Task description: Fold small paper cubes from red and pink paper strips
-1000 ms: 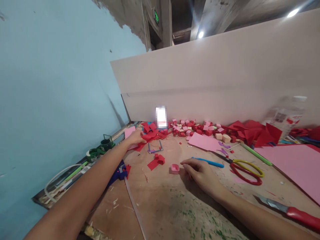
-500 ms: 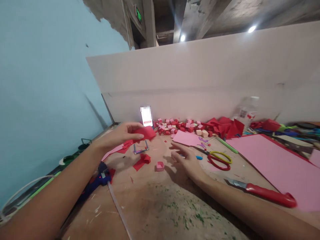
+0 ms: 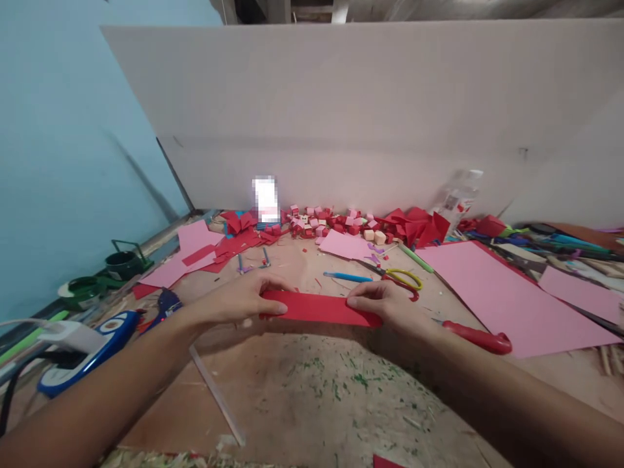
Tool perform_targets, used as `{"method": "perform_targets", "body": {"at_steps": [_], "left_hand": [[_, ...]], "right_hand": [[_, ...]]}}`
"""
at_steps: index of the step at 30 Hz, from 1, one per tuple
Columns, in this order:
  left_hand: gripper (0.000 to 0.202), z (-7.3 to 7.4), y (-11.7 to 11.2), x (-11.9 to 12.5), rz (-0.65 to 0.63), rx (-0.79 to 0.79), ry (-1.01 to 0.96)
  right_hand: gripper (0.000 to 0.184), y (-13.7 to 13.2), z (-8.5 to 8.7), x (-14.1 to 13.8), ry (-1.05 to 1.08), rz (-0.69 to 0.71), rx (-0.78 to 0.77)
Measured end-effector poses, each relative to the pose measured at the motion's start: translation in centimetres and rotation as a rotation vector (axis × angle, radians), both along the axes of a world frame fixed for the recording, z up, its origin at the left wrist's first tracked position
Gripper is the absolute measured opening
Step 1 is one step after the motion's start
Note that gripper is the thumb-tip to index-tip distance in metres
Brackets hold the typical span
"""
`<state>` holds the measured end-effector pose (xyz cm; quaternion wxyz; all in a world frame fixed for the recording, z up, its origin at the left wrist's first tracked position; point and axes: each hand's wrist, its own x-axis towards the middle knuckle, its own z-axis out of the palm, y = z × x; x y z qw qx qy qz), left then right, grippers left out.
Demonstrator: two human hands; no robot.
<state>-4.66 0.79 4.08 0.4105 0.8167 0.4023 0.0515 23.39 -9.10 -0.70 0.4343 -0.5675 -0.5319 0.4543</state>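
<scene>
Two bare hands show in the head view, the left hand (image 3: 253, 299) and the right hand (image 3: 385, 302), sharing one long, flat, rectangular strip of red paper (image 3: 316, 308) above the middle of the worn wooden table (image 3: 273, 409). The left hand is nearly closed, its thumb laid over the strip's left end and its fingers curled behind; the right hand is likewise nearly closed, pinching the other end between thumb and fingers. The strip lies level between them, its long side roughly parallel to the table's near edge. Just beyond it is a slim blue pen (image 3: 348, 277), with scissors with yellow and red handles (image 3: 404, 279) near the right hand. Towards the table's right edge lie a red-handled knife (image 3: 480, 338) and a large pink paper sheet (image 3: 502, 299). Along the far edge, a heap of small pink and red cubes (image 3: 336, 222) spreads between a phone with a bright, blurred screen (image 3: 266, 200) and a clear plastic bottle with a white cap (image 3: 461, 203). By the left edge are a blue-and-white power strip (image 3: 117, 328) and a dark blue tool (image 3: 168, 302), partly hidden by the left forearm. A thin, whitish stick (image 3: 217, 394) points towards the near edge, and green flecks (image 3: 361, 378) dot the wood.
</scene>
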Motion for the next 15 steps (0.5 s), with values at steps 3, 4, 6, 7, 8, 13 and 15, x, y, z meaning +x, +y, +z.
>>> {"method": "perform_targets", "body": {"at_steps": [3, 4, 6, 7, 8, 13, 15], "left_hand": [[0.051, -0.5, -0.1, 0.0, 0.021, -0.089, 0.027], [0.053, -0.6, -0.4, -0.2, 0.005, -0.114, 0.052], [0.059, -0.4, -1.1, -0.7, -0.052, -0.073, 0.141], [0.064, -0.1, -1.6, -0.9, -0.095, -0.008, 0.191], [0.066, 0.2, -2.0, -1.1, -0.115, 0.083, 0.219], [0.016, 1.0, -4.3, -0.9, -0.308, 0.404, 0.174], [0.021, 0.4, -5.0, -0.6, -0.427, 0.466, 0.116]], "right_hand": [[0.019, 0.1, -0.7, 0.4, -0.105, 0.006, 0.013], [0.018, 0.2, -0.8, 0.5, -0.131, 0.020, 0.016], [0.014, 0.2, -1.1, 0.7, -0.171, 0.052, 0.023], [0.012, 0.1, -1.2, 0.7, -0.193, 0.072, 0.030], [0.012, 0.1, -1.2, 0.7, -0.214, 0.091, 0.037], [0.019, -0.3, -0.3, 0.2, -0.353, 0.141, 0.116], [0.022, -0.4, 0.5, 0.5, -0.451, 0.059, 0.191]]}}
